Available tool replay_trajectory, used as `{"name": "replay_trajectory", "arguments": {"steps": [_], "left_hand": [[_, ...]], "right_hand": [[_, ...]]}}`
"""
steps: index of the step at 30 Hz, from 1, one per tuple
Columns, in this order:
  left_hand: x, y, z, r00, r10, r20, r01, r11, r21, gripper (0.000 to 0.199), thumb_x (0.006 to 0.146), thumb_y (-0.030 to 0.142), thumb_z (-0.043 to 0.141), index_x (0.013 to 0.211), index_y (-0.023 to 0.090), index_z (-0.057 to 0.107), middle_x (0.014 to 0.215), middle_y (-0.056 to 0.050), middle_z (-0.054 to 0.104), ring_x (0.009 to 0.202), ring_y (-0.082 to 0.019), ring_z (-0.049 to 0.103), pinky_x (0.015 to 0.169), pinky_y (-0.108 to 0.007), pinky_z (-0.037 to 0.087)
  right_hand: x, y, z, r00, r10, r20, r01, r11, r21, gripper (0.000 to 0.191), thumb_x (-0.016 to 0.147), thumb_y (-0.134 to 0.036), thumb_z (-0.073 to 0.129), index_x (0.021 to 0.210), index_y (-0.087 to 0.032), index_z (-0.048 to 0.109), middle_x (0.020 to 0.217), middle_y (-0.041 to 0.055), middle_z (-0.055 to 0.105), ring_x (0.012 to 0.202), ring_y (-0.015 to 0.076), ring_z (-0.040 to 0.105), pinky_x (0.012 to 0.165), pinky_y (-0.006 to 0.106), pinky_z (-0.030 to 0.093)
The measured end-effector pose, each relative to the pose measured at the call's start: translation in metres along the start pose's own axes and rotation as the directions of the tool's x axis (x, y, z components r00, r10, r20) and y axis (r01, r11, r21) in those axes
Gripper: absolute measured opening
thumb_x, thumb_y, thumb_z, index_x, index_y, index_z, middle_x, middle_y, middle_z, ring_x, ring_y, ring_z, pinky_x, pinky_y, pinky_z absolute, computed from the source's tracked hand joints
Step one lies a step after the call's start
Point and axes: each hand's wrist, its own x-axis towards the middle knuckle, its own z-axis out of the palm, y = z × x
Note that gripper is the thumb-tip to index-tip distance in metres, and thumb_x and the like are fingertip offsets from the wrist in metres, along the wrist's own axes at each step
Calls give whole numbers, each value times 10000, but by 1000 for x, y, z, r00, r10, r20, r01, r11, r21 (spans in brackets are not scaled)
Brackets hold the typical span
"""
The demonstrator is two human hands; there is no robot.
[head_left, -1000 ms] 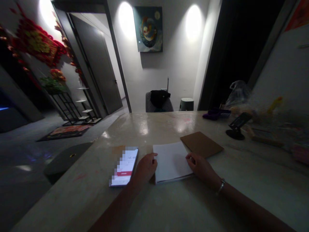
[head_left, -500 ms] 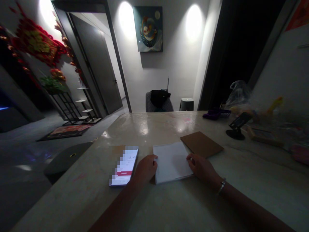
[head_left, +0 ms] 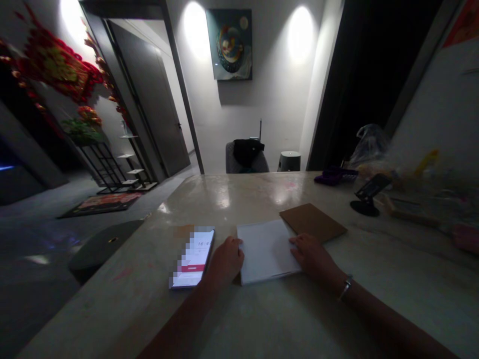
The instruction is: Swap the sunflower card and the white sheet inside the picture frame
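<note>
Shiny table point(head_left: 224, 199) under us. Our left hand point(head_left: 225, 260) touches white paper stack point(head_left: 266, 251) at one edge, right hand point(head_left: 312, 258) at other; hands apart. Phone point(head_left: 192, 258) just beside left, brown card point(head_left: 312, 222) past paper.

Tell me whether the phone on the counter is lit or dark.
Lit: the phone beside the left hand glows brightly, with a red band across its screen; the rest of the display is pixelated.
</note>
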Motion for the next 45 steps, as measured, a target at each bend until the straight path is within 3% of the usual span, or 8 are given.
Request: {"name": "replay_trajectory", "arguments": {"steps": [9,19,26,31,34,39,43,45], "left_hand": [[-2,2,1,999,-33,18,33,999,11,362,811,241,355,1122,156,520,1038,-89,562,885,-171,563,782,-267,405],[-2,6,-1,998,-31,51,32,999,-5,378,816,253,358,1151,146,498,1074,-108,551,924,-191,554,796,-279,401],[2,0,5,1000,-20,12,21,997,-75,378,809,271,373,1135,140,515,1083,-105,561,961,-187,542,831,-277,384],[2,-7,4,998,-46,49,52,991,-126,458,776,370,439,1168,139,488,1098,-106,567,986,-196,532,824,-275,382],[0,-6,0,996,-35,88,47,989,-141,528,756,410,464,1212,143,438,1103,-114,572,989,-213,536,799,-288,391],[-3,-5,-3,993,21,112,4,976,-216,449,765,354,466,1188,208,433,1084,-72,595,950,-197,562,760,-270,404],[-2,-5,1,991,-36,131,63,976,-209,502,769,360,454,1227,162,408,1149,-109,558,1005,-205,534,801,-277,389],[-1,-5,3,989,-69,133,95,975,-199,553,766,362,453,1262,130,373,1193,-130,523,1054,-217,501,826,-287,379]], "right_hand": [[1,-3,2,999,30,22,-28,998,-57,311,841,-269,410,1088,-152,557,965,103,569,918,199,495,836,304,373],[25,0,6,1000,13,-19,-16,988,-150,318,866,-295,353,1092,-184,549,1008,109,556,946,199,499,868,336,357],[29,14,6,998,-19,-63,19,1000,4,331,885,-277,299,992,-173,594,1074,94,563,1041,183,474,912,339,326],[31,49,2,977,123,-174,-128,992,-15,317,857,-263,346,1056,-134,556,1093,119,552,1053,196,479,901,327,344],[27,78,-1,921,286,-266,-324,939,-112,347,826,-284,400,1115,-122,506,1142,155,516,1087,240,458,897,376,338],[18,110,-8,838,521,-160,-540,834,-110,429,809,-397,392,1094,-98,506,1010,195,576,944,292,543,758,417,406],[20,113,-8,809,575,-122,-580,815,-5,457,788,-402,417,1118,-97,497,1018,199,584,952,304,546,759,422,411],[22,113,-6,799,582,-152,-565,813,142,448,753,-365,476,1116,-105,507,1036,189,582,984,301,530,809,421,393]]}}
